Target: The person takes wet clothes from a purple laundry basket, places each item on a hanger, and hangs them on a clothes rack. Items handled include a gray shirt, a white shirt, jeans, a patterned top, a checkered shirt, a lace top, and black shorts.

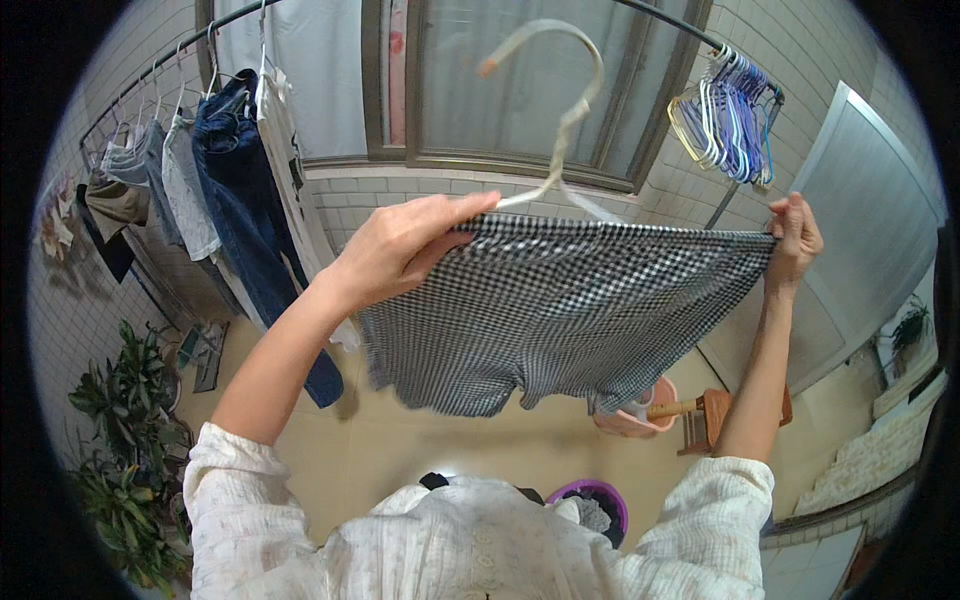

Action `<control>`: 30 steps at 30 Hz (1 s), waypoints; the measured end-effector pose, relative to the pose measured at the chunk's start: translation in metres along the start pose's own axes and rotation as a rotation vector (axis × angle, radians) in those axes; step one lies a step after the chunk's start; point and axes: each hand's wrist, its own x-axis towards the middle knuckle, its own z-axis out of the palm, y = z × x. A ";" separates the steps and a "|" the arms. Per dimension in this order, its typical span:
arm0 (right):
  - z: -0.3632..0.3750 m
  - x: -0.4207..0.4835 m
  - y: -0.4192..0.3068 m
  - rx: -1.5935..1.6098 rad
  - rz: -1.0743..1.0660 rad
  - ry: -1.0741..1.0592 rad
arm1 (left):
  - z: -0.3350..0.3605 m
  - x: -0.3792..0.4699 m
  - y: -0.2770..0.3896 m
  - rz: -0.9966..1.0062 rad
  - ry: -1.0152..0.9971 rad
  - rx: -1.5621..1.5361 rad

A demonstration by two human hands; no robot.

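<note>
Black-and-white gingham shorts (555, 307) hang spread wide between my two hands, waistband uppermost. My left hand (401, 244) pinches the waistband near its left end, the thumb behind the cloth or under its edge. At the opposite end, my right hand (796, 232) grips the waistband in a closed fist. A white hanger (559, 142) rises out of the waist opening, its hook pointing up and to the left. The hanger's lower part is hidden inside the shorts. My left fingertips lie close to the hanger's left shoulder; whether they touch it I cannot tell.
A metal clothes rail (690, 30) runs overhead, with dark blue jeans (232, 165) and other garments at left. Several spare hangers (724, 120) bunch at right. Below are a pink bucket (637, 427), a wooden stool (716, 416), a purple basin (625, 502) and potted plants (124, 390).
</note>
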 end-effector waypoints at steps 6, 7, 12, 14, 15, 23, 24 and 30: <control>0.088 -0.026 -0.053 -0.028 -0.107 -0.233 | -0.033 -0.011 0.012 -0.013 0.085 -0.082; 0.109 -0.035 -0.068 0.023 -0.137 -0.341 | -0.043 -0.016 0.008 -0.010 0.186 -0.086; 0.099 -0.028 -0.125 -0.296 -0.074 -0.968 | -0.064 -0.030 -0.009 -0.116 0.352 -0.083; 0.100 -0.032 -0.132 -0.357 -0.091 -0.883 | -0.059 -0.027 -0.014 -0.177 0.390 -0.147; 0.104 -0.034 -0.136 -0.357 -0.114 -0.836 | -0.065 -0.034 -0.011 -0.353 0.292 -0.190; 0.184 0.004 -0.162 -0.568 -0.576 -0.571 | -0.098 -0.116 -0.014 -0.568 0.324 0.049; 0.193 0.013 -0.162 -0.595 -0.596 -0.531 | -0.098 -0.132 -0.017 -0.601 0.314 0.028; 0.282 0.058 -0.157 -0.651 -0.599 -0.395 | -0.121 -0.256 -0.035 -0.918 0.401 0.023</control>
